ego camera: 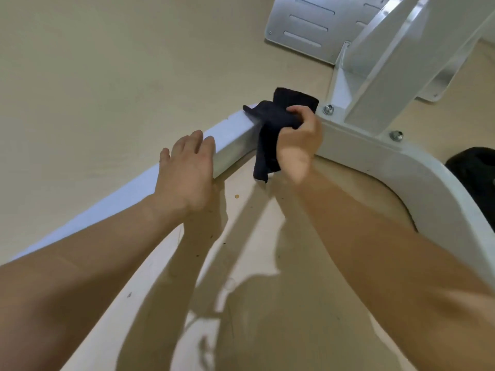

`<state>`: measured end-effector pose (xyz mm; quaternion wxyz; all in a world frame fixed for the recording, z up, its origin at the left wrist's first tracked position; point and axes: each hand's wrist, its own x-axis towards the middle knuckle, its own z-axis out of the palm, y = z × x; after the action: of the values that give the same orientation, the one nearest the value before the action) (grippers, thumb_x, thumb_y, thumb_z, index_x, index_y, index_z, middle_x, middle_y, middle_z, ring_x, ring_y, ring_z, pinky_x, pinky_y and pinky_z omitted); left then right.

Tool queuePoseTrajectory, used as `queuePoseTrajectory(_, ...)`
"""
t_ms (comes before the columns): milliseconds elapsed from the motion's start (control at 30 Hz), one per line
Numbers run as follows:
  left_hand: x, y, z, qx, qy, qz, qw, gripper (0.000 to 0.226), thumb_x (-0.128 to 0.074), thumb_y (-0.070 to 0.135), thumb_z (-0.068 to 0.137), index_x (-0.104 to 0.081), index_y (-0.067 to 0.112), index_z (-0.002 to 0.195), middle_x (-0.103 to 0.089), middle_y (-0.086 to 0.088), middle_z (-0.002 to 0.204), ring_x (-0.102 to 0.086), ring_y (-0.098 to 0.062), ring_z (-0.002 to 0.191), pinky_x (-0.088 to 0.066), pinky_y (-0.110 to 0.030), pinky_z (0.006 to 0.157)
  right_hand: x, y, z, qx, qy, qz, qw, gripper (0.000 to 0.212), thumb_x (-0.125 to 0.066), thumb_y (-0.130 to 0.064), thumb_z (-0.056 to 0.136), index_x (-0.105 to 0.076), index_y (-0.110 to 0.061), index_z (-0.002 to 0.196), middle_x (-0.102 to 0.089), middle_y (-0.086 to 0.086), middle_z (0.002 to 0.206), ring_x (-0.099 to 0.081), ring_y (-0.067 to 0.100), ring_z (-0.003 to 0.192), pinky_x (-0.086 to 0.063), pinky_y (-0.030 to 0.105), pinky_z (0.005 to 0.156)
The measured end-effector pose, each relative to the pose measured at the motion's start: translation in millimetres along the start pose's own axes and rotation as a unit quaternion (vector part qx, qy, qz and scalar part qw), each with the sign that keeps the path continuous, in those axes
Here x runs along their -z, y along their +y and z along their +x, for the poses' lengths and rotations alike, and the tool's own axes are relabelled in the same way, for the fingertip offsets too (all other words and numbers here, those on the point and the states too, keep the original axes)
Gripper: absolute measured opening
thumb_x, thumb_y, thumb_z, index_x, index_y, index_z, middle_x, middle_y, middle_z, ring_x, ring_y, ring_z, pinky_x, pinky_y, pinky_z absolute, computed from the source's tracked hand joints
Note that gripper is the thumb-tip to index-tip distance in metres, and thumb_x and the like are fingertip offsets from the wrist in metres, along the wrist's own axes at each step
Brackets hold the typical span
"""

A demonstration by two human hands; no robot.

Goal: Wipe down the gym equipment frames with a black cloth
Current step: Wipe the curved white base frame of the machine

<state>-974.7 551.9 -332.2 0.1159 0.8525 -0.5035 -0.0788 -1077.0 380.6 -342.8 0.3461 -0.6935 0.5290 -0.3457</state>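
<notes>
The right hand [297,140] grips the cloth [276,124] against the white frame [235,137] (near its bolted joint). The left hand [187,172] rests flat on the frame, fingers relaxed, beside the cloth.

Body parts in view: two arms, each ending in a bare hand. The left forearm [88,263] fills the lower left of the frame and is uncovered along its whole visible length, up to the left hand [184,172] at centre left. The right forearm [375,236] fills the lower right and is likewise uncovered up to the right hand [300,140] at centre. Both wrists are bare. Both forearms appear broad at the lower edge and narrow toward the wrists.
</notes>
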Motion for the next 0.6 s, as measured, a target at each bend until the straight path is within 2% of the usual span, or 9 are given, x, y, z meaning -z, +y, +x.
queuePoseTrajectory(67, 4.0, -4.7, -4.2, -0.012, 0.021, -0.056, 0.998, 0.033, -0.041, 0.006, 0.061, -0.044, 0.006, 0.094, -0.045, -0.011, 0.098, -0.047, -0.037, 0.094, -0.04, -0.046, 0.077, -40.6, -10.0, -41.4, -0.098, -0.066, 0.046, 0.992, 0.037, -0.05, -0.007, 0.078, -0.055, -0.021, 0.112, -0.058, 0.015, 0.116, -0.06, 0.028, 0.097, -0.054, 0.021, 0.071)
queuePoseTrajectory(133, 10.9, -14.3, -11.4, -0.027, 0.006, -0.095, 0.995, 0.057, -0.033, 0.013, 0.062, -0.054, -0.001, 0.113, -0.054, -0.019, 0.114, -0.051, -0.039, 0.106, -0.042, -0.046, 0.088, -78.8, -2.7, -80.1, -0.165, -0.159, 0.087, 0.969, 0.047, -0.051, -0.007, 0.076, -0.049, -0.012, 0.123, -0.056, 0.014, 0.121, -0.056, 0.033, 0.108, -0.05, 0.04, 0.094)
queuePoseTrajectory(167, 15.5, -19.2, -15.7, -0.028, -0.013, -0.107, 0.994, 0.065, -0.035, 0.016, 0.067, -0.051, 0.0, 0.128, -0.052, -0.018, 0.13, -0.048, -0.037, 0.119, -0.039, -0.043, 0.099, -86.1, 1.9, -100.5, -0.132, -0.202, 0.017, 0.97, 0.044, -0.05, -0.005, 0.076, -0.049, -0.009, 0.119, -0.055, 0.011, 0.117, -0.055, 0.03, 0.105, -0.045, 0.039, 0.098)
queuePoseTrajectory(233, 25.5, -26.8, -27.8, -0.027, -0.045, -0.112, 0.992, 0.068, -0.044, 0.014, 0.077, -0.039, 0.008, 0.144, -0.039, -0.01, 0.148, -0.036, -0.029, 0.135, -0.031, -0.033, 0.109, -88.2, 1.2, -146.8, -0.039, -0.295, -0.059, 0.953, 0.016, -0.051, -0.011, 0.077, -0.047, -0.018, 0.091, -0.048, 0.004, 0.094, -0.049, 0.019, 0.085, -0.042, 0.03, 0.081)
queuePoseTrajectory(267, 28.5, -29.4, -36.4, -0.034, -0.047, -0.11, 0.992, 0.069, -0.044, 0.012, 0.076, -0.038, 0.011, 0.145, -0.038, -0.008, 0.149, -0.035, -0.028, 0.136, -0.032, -0.034, 0.109, -79.7, 0.3, -167.2, 0.027, -0.32, -0.088, 0.943, 0.012, -0.051, -0.013, 0.082, -0.043, -0.021, 0.087, -0.048, 0.004, 0.09, -0.048, 0.017, 0.08, -0.042, 0.027, 0.074)
queuePoseTrajectory(333, 30.6, -34.3, -57.8, -0.064, -0.043, -0.086, 0.993, 0.074, -0.039, 0.014, 0.068, -0.044, 0.012, 0.141, -0.043, -0.008, 0.144, -0.039, -0.033, 0.13, -0.039, -0.044, 0.104, -62.7, -2.3, -193.3, 0.195, -0.383, -0.154, 0.89, 0.011, -0.054, -0.012, 0.089, -0.049, -0.019, 0.096, -0.061, 0.011, 0.102, -0.057, 0.025, 0.089, -0.051, 0.033, 0.078)
queuePoseTrajectory(400, 27.2, -39.9, -83.1, -0.098, -0.032, -0.039, 0.994, 0.069, -0.04, 0.017, 0.066, -0.053, 0.014, 0.134, -0.05, -0.01, 0.134, -0.046, -0.036, 0.118, -0.046, -0.048, 0.092, -53.1, 0.8, -196.7, 0.22, -0.359, -0.132, 0.897, 0.015, -0.058, -0.012, 0.086, -0.057, -0.008, 0.101, -0.065, 0.016, 0.103, -0.061, 0.029, 0.091, -0.053, 0.041, 0.08)
queuePoseTrajectory(500, 21.8, -47.0, -103.8, -0.112, -0.021, 0.037, 0.993, 0.057, -0.049, 0.012, 0.065, -0.06, 0.012, 0.121, -0.056, -0.013, 0.116, -0.051, -0.038, 0.096, -0.05, -0.043, 0.073, -48.3, 3.3, -150.7, 0.083, -0.253, -0.051, 0.963, 0.032, -0.053, -0.017, 0.071, -0.053, 0.005, 0.095, -0.061, 0.019, 0.087, -0.06, 0.034, 0.079, -0.046, 0.037, 0.063)
queuePoseTrajectory(600, 19.1, -52.3, -113.3, -0.092, -0.053, 0.111, 0.988, 0.056, -0.072, 0.004, 0.054, -0.061, 0.014, 0.108, -0.056, -0.008, 0.1, -0.051, -0.032, 0.083, -0.044, -0.036, 0.057, -36.3, 3.5, -105.3, 0.026, -0.247, -0.121, 0.961, 0.043, -0.062, -0.015, 0.075, -0.041, -0.004, 0.112, -0.045, 0.015, 0.112, -0.053, 0.03, 0.085, -0.041, 0.028, 0.069)
